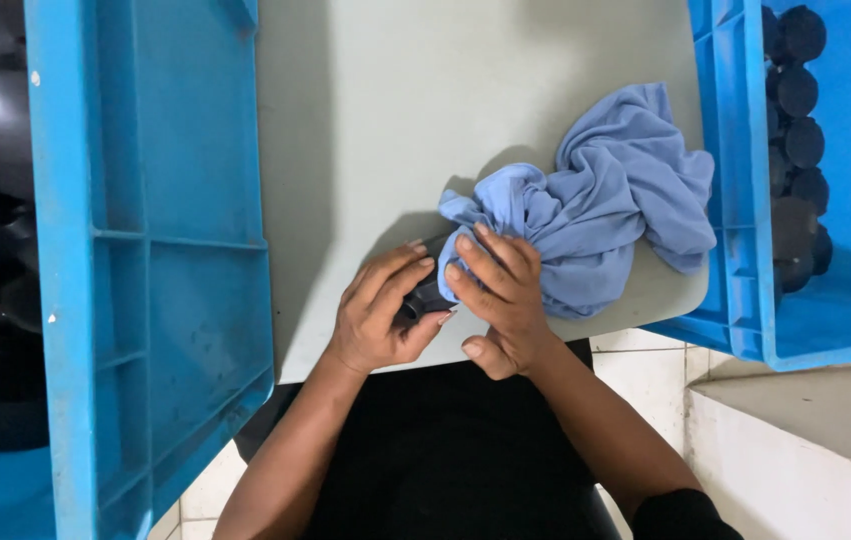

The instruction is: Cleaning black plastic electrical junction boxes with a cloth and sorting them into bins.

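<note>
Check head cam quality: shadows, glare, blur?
Head view: sharp, no glare; soft shadows on the table beside the left bin and behind the cloth; the dark part between left hand and right hand lacks detail.

Soft matt cloth (600, 205); seemingly smooth plastic crates (150, 250)

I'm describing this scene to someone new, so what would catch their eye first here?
First, the crumpled light-blue cloth on the pale grey table, with the right hand pressing its near end. Beside it, the left hand grips a small dark object, mostly hidden. Big blue plastic crates flank the table: the left crate and the right crate, which holds round black caps.
</note>
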